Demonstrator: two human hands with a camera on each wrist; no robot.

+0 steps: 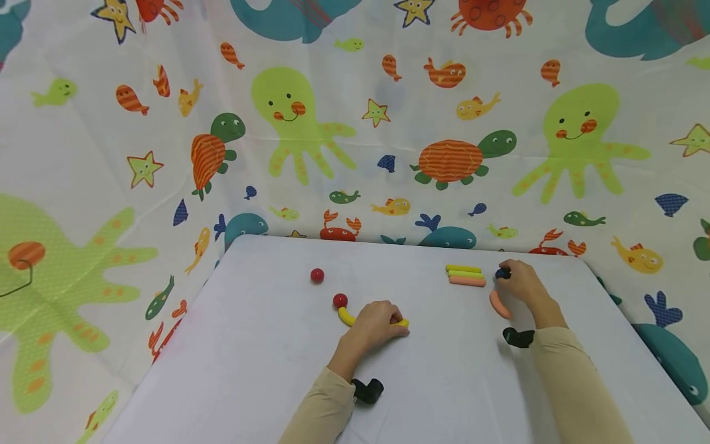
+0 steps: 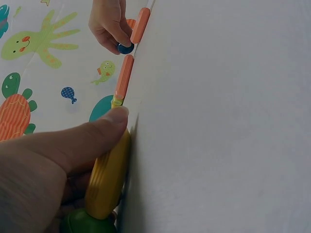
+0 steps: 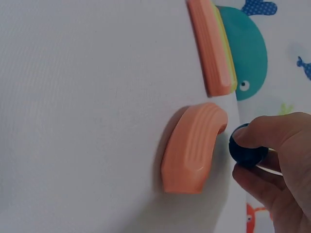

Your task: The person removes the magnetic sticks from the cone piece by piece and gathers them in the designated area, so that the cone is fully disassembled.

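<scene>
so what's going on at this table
A person is handling small coloured pieces on a white table. The left hand grips a yellow piece, with a green ball close by. The right hand pinches a dark blue ball near a curved orange piece. Three sticks lie side by side between the hands, farther back, and two red balls sit off to the left.
</scene>
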